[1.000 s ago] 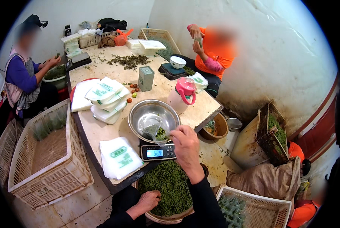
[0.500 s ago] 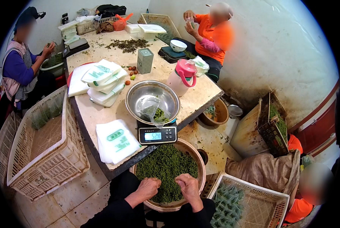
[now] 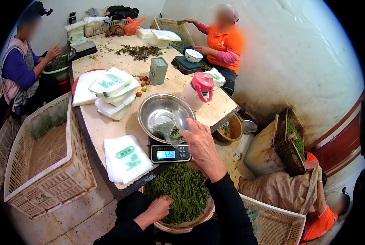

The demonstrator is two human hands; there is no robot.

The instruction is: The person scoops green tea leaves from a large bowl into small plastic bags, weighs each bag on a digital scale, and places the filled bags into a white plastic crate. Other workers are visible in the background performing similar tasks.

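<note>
My right hand [image 3: 200, 145] reaches over the near right rim of a steel bowl [image 3: 147, 108], its fingertips closed at the edge of a clear plastic bag [image 3: 165, 128]. Green peppercorns [image 3: 174, 133] lie inside that bag. The bowl stands on a digital scale [image 3: 170, 153] with a lit display, at the table's near corner. Below, my left hand [image 3: 158, 209] rests over a wide basin [image 3: 209, 212] heaped with small green peppercorns [image 3: 178, 192]. Its fingers are curled together at the heap; what they hold, if anything, is hidden.
Flat printed plastic bags [image 3: 126, 158] lie left of the scale, with more stacks [image 3: 113, 90] behind. A pink jug [image 3: 198, 90] and a metal tin [image 3: 158, 71] stand beyond the bowl. Plastic crates [image 3: 55, 179] flank me. Co-workers sit across the table; another person handles a sack [image 3: 276, 192].
My right hand has risen from the basin to the bag in the bowl. My left hand stays at the peppercorns. The person in orange across the table has stretched an arm toward the back crate.
</note>
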